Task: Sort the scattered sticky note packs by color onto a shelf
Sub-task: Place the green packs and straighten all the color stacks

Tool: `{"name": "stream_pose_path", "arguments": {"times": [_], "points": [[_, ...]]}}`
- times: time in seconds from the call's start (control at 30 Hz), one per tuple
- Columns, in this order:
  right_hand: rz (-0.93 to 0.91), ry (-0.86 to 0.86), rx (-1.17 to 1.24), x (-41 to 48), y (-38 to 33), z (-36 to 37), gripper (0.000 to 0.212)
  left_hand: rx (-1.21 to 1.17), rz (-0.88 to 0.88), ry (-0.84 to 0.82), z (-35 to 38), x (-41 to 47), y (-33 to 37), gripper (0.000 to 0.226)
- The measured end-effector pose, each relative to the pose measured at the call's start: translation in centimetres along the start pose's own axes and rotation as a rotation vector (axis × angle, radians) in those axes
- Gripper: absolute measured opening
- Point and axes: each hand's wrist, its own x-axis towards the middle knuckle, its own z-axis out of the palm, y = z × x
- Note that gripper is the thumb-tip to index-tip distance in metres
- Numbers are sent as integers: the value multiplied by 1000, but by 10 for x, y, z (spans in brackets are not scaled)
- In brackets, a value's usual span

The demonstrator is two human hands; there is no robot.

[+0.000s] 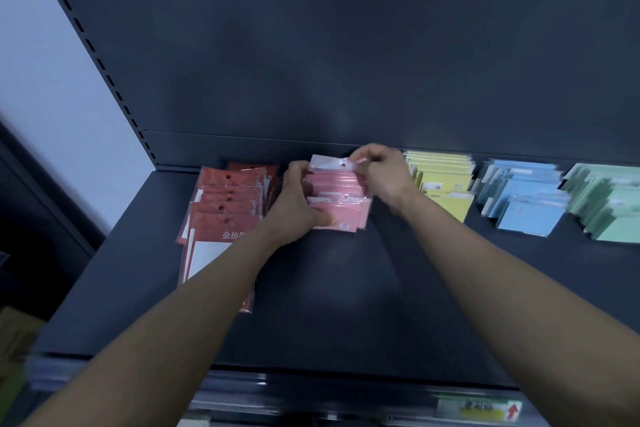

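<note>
A row of pink sticky note packs lies overlapped on the dark shelf, at its middle back. My left hand grips the row's left side, thumb on the front pack. My right hand pinches the white header of the rearmost pink pack at the row's right back. To the left lies a fanned stack of red packs. To the right come yellow packs, then blue packs, then green packs.
The shelf's dark back panel rises right behind the packs. A slotted upright stands at the left against a pale wall. A price label strip runs along the shelf's front edge.
</note>
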Motion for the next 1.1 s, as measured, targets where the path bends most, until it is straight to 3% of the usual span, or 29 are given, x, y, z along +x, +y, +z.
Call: {"name": "stream_pose_path", "arguments": {"times": [0.13, 0.33, 0.47, 0.57, 0.67, 0.77, 0.87, 1.03, 1.1], "points": [[45, -42, -122, 7, 1, 1, 22, 91, 12, -34, -2, 0, 2, 72], [50, -49, -222, 13, -4, 0, 14, 162, 3, -70, -4, -1, 8, 90], [124, -211, -342, 17, -8, -7, 32, 189, -2, -86, -5, -2, 12, 85], [170, -313, -381, 15, -9, -12, 30, 182, -15, -88, -6, 0, 10, 76], [185, -404, -323, 14, -9, -17, 54, 140, -27, -74, -6, 1, 8, 73], [209, -491, -282, 14, -8, -23, 32, 140, -28, -61, -6, 3, 6, 79], [178, -470, -356, 17, -12, -29, 6, 152, -36, -75, -6, 5, 7, 80], [112, -452, -514, 16, -25, -30, 19, 167, -62, -87, -7, 6, 8, 78], [135, -409, -446, 14, -26, -29, 26, 161, -62, -97, -7, 5, 10, 77]]}}
